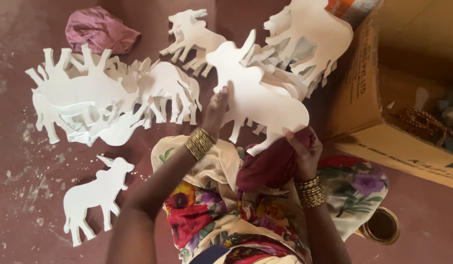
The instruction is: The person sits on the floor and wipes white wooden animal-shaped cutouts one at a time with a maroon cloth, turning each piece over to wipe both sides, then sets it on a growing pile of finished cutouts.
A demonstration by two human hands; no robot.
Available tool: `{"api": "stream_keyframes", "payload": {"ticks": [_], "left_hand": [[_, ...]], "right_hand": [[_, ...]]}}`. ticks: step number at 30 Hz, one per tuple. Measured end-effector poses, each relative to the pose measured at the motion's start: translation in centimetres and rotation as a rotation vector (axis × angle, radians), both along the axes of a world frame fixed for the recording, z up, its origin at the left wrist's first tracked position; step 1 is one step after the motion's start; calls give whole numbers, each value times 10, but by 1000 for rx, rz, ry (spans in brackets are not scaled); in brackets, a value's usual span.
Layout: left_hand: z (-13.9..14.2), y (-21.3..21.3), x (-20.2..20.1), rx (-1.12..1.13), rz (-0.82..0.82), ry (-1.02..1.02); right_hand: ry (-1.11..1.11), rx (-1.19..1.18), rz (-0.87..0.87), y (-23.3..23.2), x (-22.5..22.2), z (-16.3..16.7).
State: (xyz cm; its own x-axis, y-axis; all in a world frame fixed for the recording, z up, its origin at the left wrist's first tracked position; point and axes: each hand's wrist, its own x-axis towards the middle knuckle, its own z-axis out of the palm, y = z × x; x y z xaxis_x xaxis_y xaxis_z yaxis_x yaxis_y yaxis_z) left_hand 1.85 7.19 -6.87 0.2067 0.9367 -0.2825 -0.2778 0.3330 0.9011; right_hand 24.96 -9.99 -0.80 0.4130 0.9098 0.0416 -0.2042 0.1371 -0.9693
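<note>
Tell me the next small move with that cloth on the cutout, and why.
Probably draw the maroon cloth in the right hand up across the white cow cutout: the cloth touches only its lower edge, while the left hand steadies it.

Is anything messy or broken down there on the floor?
Nothing looks broken. The flat white cow-shaped cutouts lie jumbled, overlapping in a heap on the dark red floor, which is flecked with white specks. One cutout lies apart, and a crumpled mauve cloth sits beside the heap.

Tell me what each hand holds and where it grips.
Left hand steadies the flat white cow-shaped cutout at its front legs; right hand presses a dark red cloth to its rear edge.
</note>
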Motion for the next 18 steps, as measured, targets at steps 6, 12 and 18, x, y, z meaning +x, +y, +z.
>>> {"api": "stream_keyframes", "payload": {"ticks": [6,12,18], "left_hand": [[39,-47,33,-8,7,-4],[102,-57,35,53,-248,-620],[94,-73,33,-176,-233,-790]], "right_hand": [[-360,138,-159,-13,-18,-4],[-1206,593,-53,-25,-35,15],[-1376,588,-19,-32,-47,28]]}}
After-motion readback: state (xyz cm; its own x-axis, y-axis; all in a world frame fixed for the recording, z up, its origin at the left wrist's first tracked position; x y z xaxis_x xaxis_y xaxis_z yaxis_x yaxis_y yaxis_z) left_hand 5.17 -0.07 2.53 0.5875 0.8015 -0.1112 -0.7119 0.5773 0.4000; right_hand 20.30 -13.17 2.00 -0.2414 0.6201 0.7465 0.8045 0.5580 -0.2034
